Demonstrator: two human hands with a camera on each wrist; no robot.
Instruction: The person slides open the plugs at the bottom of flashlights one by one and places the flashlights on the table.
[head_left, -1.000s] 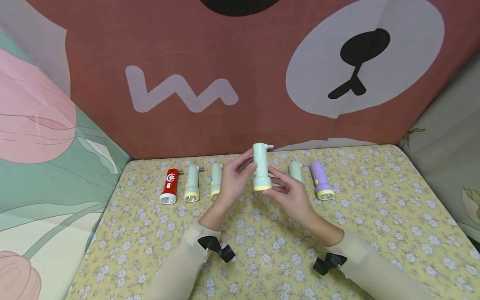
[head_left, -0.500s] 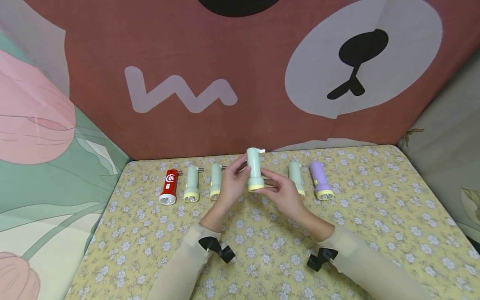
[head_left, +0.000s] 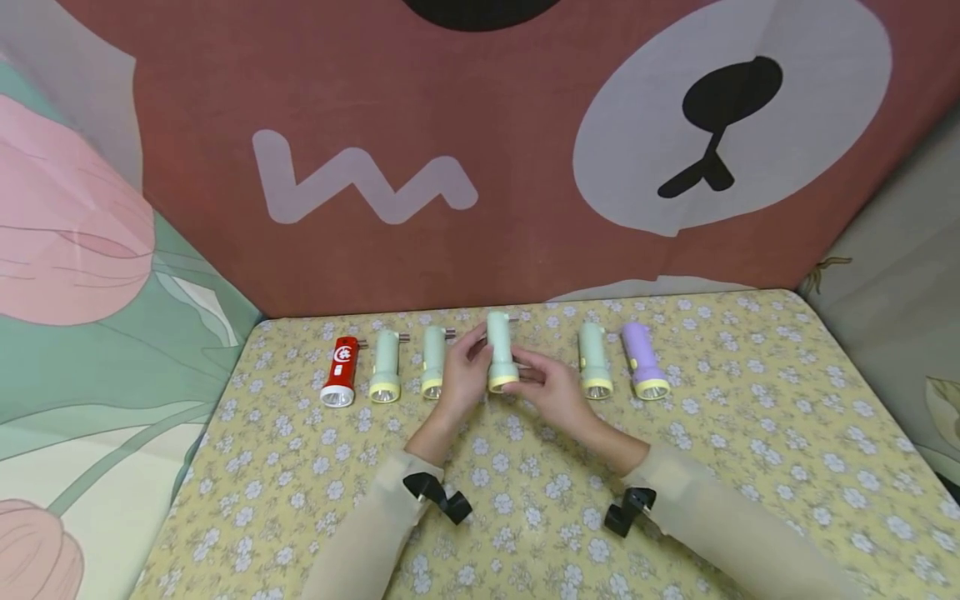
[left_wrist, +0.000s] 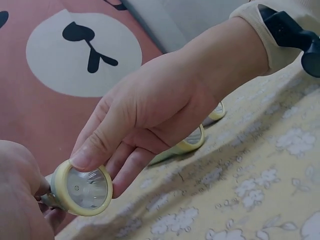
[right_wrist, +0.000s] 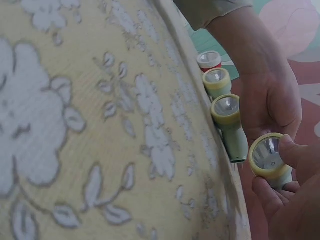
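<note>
A pale green flashlight [head_left: 498, 346] with a yellow lens ring stands between both hands, lens toward me, thin metal prongs sticking out at its far right side. My left hand [head_left: 465, 371] grips its barrel from the left. From the right, my right hand [head_left: 553, 387] pinches the head; in the right wrist view its thumb lies over the lens rim [right_wrist: 270, 155]. Whether the flashlight touches the table is hard to tell. Left of the hands lie a green flashlight [head_left: 433, 358], another green flashlight [head_left: 386, 362] and a red flashlight [head_left: 341, 367].
On the right lie a green flashlight [head_left: 592, 354] and a purple flashlight [head_left: 641, 354], roughly in line with the others. A yellow floral cloth [head_left: 525, 517] covers the table. Behind its far edge hangs a reddish-brown bear curtain [head_left: 525, 167].
Both hands have brought the green flashlight down and to the left. The right forearm has shifted left, uncovering the green flashlight on the right. The other flashlights have stayed put.
</note>
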